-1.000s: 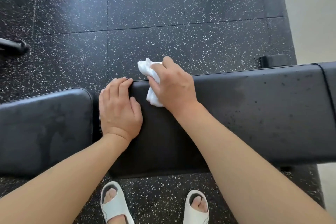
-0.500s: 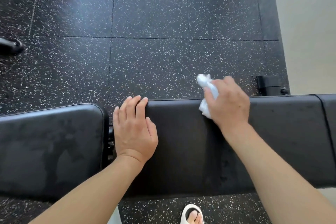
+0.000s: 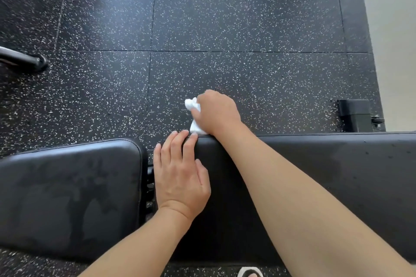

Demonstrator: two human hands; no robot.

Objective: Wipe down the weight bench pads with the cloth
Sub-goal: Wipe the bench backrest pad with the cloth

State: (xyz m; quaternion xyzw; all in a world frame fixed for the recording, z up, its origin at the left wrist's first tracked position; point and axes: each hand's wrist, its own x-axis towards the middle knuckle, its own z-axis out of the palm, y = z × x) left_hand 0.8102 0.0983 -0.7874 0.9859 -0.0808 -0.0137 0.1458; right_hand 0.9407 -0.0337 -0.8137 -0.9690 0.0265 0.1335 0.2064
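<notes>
Right hand (image 3: 216, 112): fingers curled around a bunched white cloth (image 3: 195, 119) at the long bench pad's (image 3: 326, 186) far edge.
Left hand (image 3: 180, 175): flat, fingers straight, resting on that pad, holding nothing.
Shorter pad (image 3: 67, 195): left, streaky.

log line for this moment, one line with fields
step: wiping far edge | right hand: grips cloth | left hand: flat on long pad | short pad: streaked
</notes>
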